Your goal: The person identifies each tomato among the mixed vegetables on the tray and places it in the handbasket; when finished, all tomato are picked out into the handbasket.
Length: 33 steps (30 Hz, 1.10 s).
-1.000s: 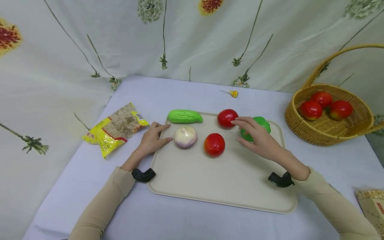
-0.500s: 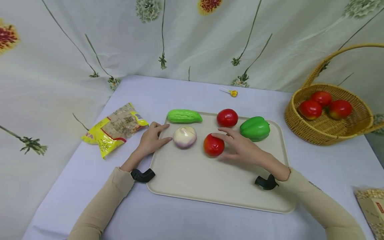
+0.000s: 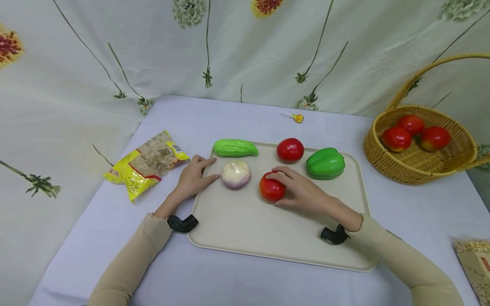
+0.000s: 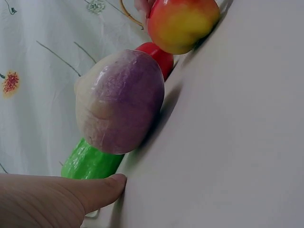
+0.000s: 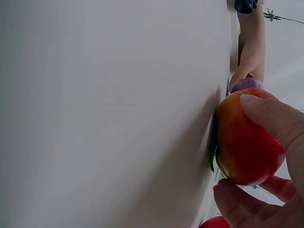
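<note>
My right hand [image 3: 304, 193] grips a red and yellow apple [image 5: 247, 142] on the beige tray [image 3: 268, 238], with its thumb on one side and its fingers on the other. The left hand [image 3: 193, 178] rests at the tray's left rim with its fingers extended, holding nothing. Beside its thumb is a round white and purple vegetable [image 4: 121, 102], like a turnip or onion. A bumpy green cucumber [image 3: 235, 148] lies along the back rim. Farther right stand another red fruit [image 3: 290, 150] and a green bell pepper [image 3: 325, 164].
On the right a wicker basket [image 3: 398, 170] with a tall handle holds several red fruits [image 3: 397, 139]. A yellow snack bag [image 3: 149, 163] lies left of the tray. A lollipop [image 3: 297, 118] lies behind it, and a packet of grains [image 3: 474, 263] sits at the right edge.
My right hand has moved left and nearer from the green bell pepper to the front apple, and its fingers have closed round it. The left hand has stayed at the rim.
</note>
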Tool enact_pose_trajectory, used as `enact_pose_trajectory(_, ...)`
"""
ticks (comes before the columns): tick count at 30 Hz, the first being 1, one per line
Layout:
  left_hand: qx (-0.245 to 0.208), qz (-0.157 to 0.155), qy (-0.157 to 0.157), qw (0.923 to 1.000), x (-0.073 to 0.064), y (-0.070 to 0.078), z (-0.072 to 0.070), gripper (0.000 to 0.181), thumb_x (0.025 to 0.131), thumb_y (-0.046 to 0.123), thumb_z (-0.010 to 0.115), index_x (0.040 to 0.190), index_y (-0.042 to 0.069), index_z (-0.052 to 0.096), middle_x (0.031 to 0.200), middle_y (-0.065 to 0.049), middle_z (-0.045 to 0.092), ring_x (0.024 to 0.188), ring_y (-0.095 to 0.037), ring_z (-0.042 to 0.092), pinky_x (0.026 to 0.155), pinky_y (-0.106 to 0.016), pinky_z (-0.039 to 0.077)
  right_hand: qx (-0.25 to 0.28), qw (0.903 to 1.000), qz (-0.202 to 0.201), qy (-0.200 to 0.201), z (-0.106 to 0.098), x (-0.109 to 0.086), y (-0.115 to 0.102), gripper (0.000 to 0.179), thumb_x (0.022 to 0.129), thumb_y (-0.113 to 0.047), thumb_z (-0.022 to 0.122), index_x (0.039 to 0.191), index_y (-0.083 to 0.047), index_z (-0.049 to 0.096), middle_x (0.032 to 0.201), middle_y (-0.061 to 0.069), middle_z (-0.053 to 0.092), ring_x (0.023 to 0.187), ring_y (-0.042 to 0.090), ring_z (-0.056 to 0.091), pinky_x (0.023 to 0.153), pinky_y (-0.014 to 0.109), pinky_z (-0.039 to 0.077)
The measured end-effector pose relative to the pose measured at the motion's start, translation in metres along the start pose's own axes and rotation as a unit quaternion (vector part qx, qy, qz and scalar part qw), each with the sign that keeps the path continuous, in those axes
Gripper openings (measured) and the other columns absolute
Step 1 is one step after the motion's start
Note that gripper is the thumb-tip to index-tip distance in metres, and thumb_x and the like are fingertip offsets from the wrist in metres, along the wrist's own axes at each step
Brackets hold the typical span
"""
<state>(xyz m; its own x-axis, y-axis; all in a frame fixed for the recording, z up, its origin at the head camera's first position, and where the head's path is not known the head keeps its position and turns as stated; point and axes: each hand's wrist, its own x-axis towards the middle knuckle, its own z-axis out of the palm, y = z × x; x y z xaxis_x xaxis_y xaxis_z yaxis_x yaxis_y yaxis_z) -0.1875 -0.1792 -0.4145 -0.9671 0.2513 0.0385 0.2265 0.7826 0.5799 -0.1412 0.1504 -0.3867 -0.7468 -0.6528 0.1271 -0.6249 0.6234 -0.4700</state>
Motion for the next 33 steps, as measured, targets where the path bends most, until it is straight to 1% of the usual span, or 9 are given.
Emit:
enact_pose_trajectory(9, 0.001, -0.002, 0.005, 1.0, 0.002, 0.0, 0.001, 0.057, 0.083, 0.025, 0.069, 0.134, 0.005, 0.051, 0.105, -0.017, 0.047, 0.076, -0.021, 0.039, 0.064, -0.027, 0.028, -0.026, 0.9994, -0.016, 0.017, -0.012, -0.016, -0.002, 0.062, 0.074, -0.028, 0.079, 0.129, -0.021, 0.052, 0.131, 0.003, 0.049, 0.119, 0.019, 0.05, 0.092, 0.035, 0.05)
enact_pose_trajectory(15, 0.001, -0.005, 0.008, 1.0, 0.002, 0.001, 0.002, 0.057, 0.083, 0.025, 0.07, 0.133, 0.005, 0.052, 0.104, -0.017, 0.047, 0.076, -0.02, 0.04, 0.064, -0.027, 0.028, -0.037, 0.9972, -0.027, 0.059, -0.03, -0.033, 0.003, 0.064, 0.07, -0.026, 0.081, 0.127, -0.019, 0.054, 0.131, 0.006, 0.05, 0.118, 0.022, 0.05, 0.089, 0.039, 0.051)
enact_pose_trajectory(21, 0.001, -0.003, 0.008, 1.0, 0.002, 0.001, 0.002, 0.057, 0.083, 0.025, 0.07, 0.133, 0.004, 0.052, 0.104, -0.017, 0.047, 0.076, -0.02, 0.039, 0.063, -0.027, 0.029, -0.062, 0.991, -0.018, 0.118, -0.058, -0.053, 0.017, 0.071, 0.063, -0.016, 0.086, 0.126, -0.014, 0.053, 0.129, 0.01, 0.05, 0.115, 0.024, 0.05, 0.081, 0.042, 0.054)
enact_pose_trajectory(22, 0.001, -0.003, 0.009, 1.0, 0.002, 0.001, 0.002, 0.057, 0.083, 0.025, 0.07, 0.133, 0.004, 0.052, 0.104, -0.017, 0.047, 0.076, -0.02, 0.039, 0.063, -0.027, 0.029, -0.072, 0.9887, -0.013, 0.131, -0.064, -0.057, 0.02, 0.072, 0.061, -0.014, 0.087, 0.126, -0.013, 0.054, 0.128, 0.01, 0.05, 0.114, 0.024, 0.05, 0.08, 0.04, 0.055)
enact_pose_trajectory(24, 0.002, -0.002, 0.009, 1.0, 0.002, 0.001, 0.002, 0.057, 0.083, 0.024, 0.07, 0.133, 0.004, 0.051, 0.104, -0.017, 0.047, 0.076, -0.02, 0.039, 0.063, -0.027, 0.029, -0.092, 0.984, -0.006, 0.152, -0.075, -0.065, 0.026, 0.074, 0.059, -0.01, 0.087, 0.125, -0.011, 0.054, 0.127, 0.011, 0.05, 0.112, 0.024, 0.05, 0.083, 0.025, 0.053)
enact_pose_trajectory(26, 0.001, -0.002, 0.008, 1.0, 0.002, 0.001, 0.002, 0.057, 0.083, 0.024, 0.069, 0.134, 0.004, 0.051, 0.104, -0.017, 0.047, 0.076, -0.02, 0.039, 0.063, -0.027, 0.028, -0.108, 0.979, 0.001, 0.173, -0.085, -0.073, 0.033, 0.078, 0.055, -0.006, 0.089, 0.125, -0.009, 0.054, 0.126, 0.014, 0.051, 0.11, 0.026, 0.051, 0.085, 0.009, 0.045)
enact_pose_trajectory(28, 0.001, -0.002, 0.006, 1.0, 0.002, 0.002, 0.001, 0.057, 0.083, 0.025, 0.069, 0.134, 0.004, 0.051, 0.104, -0.017, 0.047, 0.076, -0.02, 0.039, 0.064, -0.027, 0.028, -0.117, 0.9737, 0.01, 0.195, -0.095, -0.081, 0.04, 0.08, 0.052, -0.001, 0.089, 0.124, -0.007, 0.054, 0.126, 0.016, 0.051, 0.109, 0.027, 0.051, 0.087, -0.002, 0.032)
enact_pose_trajectory(29, 0.002, -0.001, 0.006, 1.0, 0.002, 0.002, 0.001, 0.057, 0.083, 0.025, 0.069, 0.134, 0.004, 0.051, 0.104, -0.017, 0.047, 0.076, -0.021, 0.039, 0.064, -0.027, 0.028, -0.119, 0.972, 0.014, 0.202, -0.1, -0.084, 0.043, 0.081, 0.051, 0.001, 0.088, 0.124, -0.006, 0.054, 0.127, 0.017, 0.05, 0.11, 0.029, 0.05, 0.088, -0.005, 0.025)
enact_pose_trajectory(33, 0.005, 0.001, 0.007, 1.0, 0.0, 0.003, 0.0, 0.057, 0.084, 0.025, 0.069, 0.134, 0.003, 0.051, 0.105, -0.018, 0.048, 0.077, -0.021, 0.04, 0.064, -0.027, 0.028, -0.134, 0.9641, 0.042, 0.225, -0.116, -0.099, 0.056, 0.085, 0.049, 0.007, 0.087, 0.126, -0.005, 0.053, 0.129, 0.02, 0.048, 0.115, 0.033, 0.047, 0.089, -0.006, 0.02)
